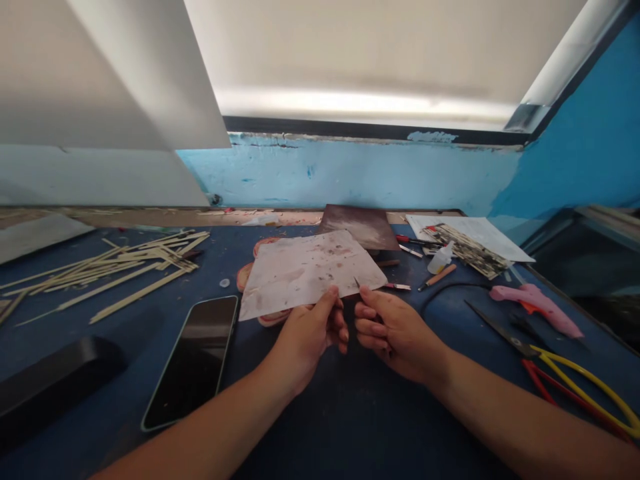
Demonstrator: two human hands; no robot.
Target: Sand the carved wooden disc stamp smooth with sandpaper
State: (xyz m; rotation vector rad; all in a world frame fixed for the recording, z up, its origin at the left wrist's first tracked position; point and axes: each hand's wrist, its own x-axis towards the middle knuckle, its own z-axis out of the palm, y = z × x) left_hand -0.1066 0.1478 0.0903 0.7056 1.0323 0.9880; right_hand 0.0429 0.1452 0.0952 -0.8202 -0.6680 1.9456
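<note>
My left hand [315,323] is closed in a pinch at the near edge of a stained whitish sheet [305,273]. Whatever lies between its thumb and fingertip is too small to make out. Just to the right, my right hand [393,317] pinches a thin dark sliver [357,283], its tip pointing up over the sheet's corner. The fingertips of both hands are close together but apart. Under the sheet, pinkish rounded shapes [245,277] stick out at the left; most of them is hidden. Behind the sheet lies a dark brown board [357,227].
Thin wooden sticks [145,260] lie in a pile at left, beyond a phone [195,360] and a black case [60,383]. At right are a pink glue gun [540,307], shears with red and yellow handles [525,347], a small bottle [440,259] and a craft knife [437,277].
</note>
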